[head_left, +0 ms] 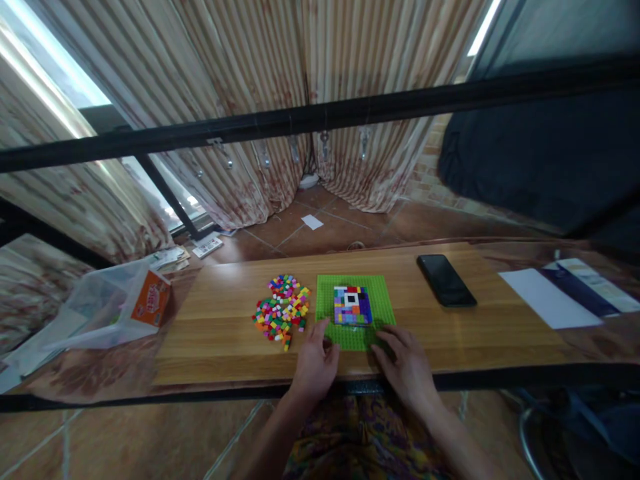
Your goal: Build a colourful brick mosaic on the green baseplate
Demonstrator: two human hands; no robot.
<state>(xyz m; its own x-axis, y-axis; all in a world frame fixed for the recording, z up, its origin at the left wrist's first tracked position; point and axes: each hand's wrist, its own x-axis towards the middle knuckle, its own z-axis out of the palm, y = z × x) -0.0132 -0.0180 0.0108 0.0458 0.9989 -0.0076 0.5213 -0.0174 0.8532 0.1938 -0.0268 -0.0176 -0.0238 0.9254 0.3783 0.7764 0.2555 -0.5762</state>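
Observation:
A green studded baseplate (383,297) lies on the wooden board. On it is a square mosaic of small multicoloured bricks (353,307), with white and black pieces near its middle. My left hand (316,357) rests at the plate's front left edge, its fingers slightly bent and the thumb apart from them. At the front right edge, my right hand (406,360) has its fingers stretched toward the plate, with nothing visible in them. Left of the plate, a loose heap of small coloured bricks (283,310) spreads over the board.
A black phone (447,280) lies on the wooden board (215,327) to the right. Papers (553,300) are farther right. A clear plastic box (107,307) with an orange label stands at the left. A dark rail (350,112) crosses beyond the table, before the curtains.

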